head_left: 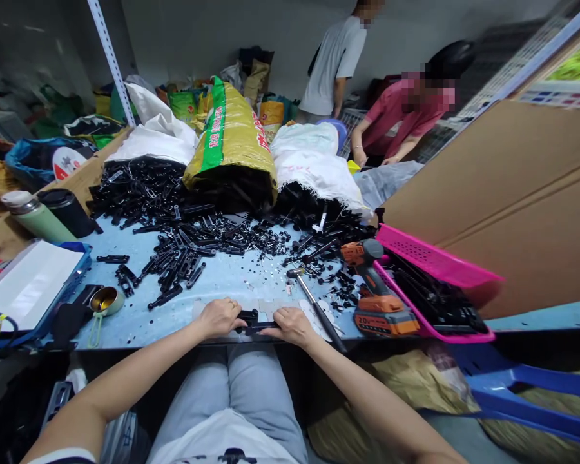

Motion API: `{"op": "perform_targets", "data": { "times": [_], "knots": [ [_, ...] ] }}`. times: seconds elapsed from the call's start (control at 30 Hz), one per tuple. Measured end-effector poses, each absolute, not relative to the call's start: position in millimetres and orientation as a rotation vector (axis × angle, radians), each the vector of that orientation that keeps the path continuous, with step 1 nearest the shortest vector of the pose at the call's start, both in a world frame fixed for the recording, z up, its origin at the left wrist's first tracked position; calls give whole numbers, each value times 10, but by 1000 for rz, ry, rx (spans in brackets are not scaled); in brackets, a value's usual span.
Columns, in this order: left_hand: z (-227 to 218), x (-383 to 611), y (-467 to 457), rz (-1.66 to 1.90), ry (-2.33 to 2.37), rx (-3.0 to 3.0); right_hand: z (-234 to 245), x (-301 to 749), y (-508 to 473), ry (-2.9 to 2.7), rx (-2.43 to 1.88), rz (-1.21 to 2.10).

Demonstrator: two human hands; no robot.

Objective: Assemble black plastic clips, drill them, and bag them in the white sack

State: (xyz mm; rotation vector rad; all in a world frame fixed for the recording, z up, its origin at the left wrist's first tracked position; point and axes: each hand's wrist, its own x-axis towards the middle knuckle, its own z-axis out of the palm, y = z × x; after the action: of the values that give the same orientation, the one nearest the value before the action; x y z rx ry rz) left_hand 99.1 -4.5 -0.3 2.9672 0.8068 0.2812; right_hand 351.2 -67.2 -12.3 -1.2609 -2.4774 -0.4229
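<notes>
Close to the table's front edge, my left hand (221, 317) and my right hand (292, 327) grip a black plastic part (258, 324) from both sides. The fingers of each hand are curled closed on its ends; the part's exact kind cannot be made out. Right of my right hand lies a hammer (314, 303) with a dark handle, its head pointing away from me. An orange and black cordless drill (374, 283) stands beyond it. Loose black plastic parts (174, 258) and small metal pins (265, 241) are scattered in front of my hands.
Sacks, among them a yellow one (236, 142), spill black parts at the back. A pink basket (435, 258) of black parts stands right, by a cardboard wall (522, 193). A measuring cup (106, 299) and bottles (36, 212) are left. Two people are behind the table.
</notes>
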Motion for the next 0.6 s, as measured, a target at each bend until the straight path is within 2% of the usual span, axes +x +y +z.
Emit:
{"op": "perform_targets", "data": {
  "times": [0.27, 0.4, 0.47, 0.6],
  "knots": [
    [51, 889, 30, 624, 962, 2933, 246, 3355, -644, -2576, -1174, -231],
    [317, 741, -138, 760, 697, 2954, 527, 3278, -723, -2574, -1023, -121],
    [541, 676, -337, 868, 555, 2839, 687, 3221, -810, -2557, -837, 60],
    [945, 720, -815, 1024, 284, 2377, 911, 2953, -1006, -2292, -373, 660]
  ]
}}
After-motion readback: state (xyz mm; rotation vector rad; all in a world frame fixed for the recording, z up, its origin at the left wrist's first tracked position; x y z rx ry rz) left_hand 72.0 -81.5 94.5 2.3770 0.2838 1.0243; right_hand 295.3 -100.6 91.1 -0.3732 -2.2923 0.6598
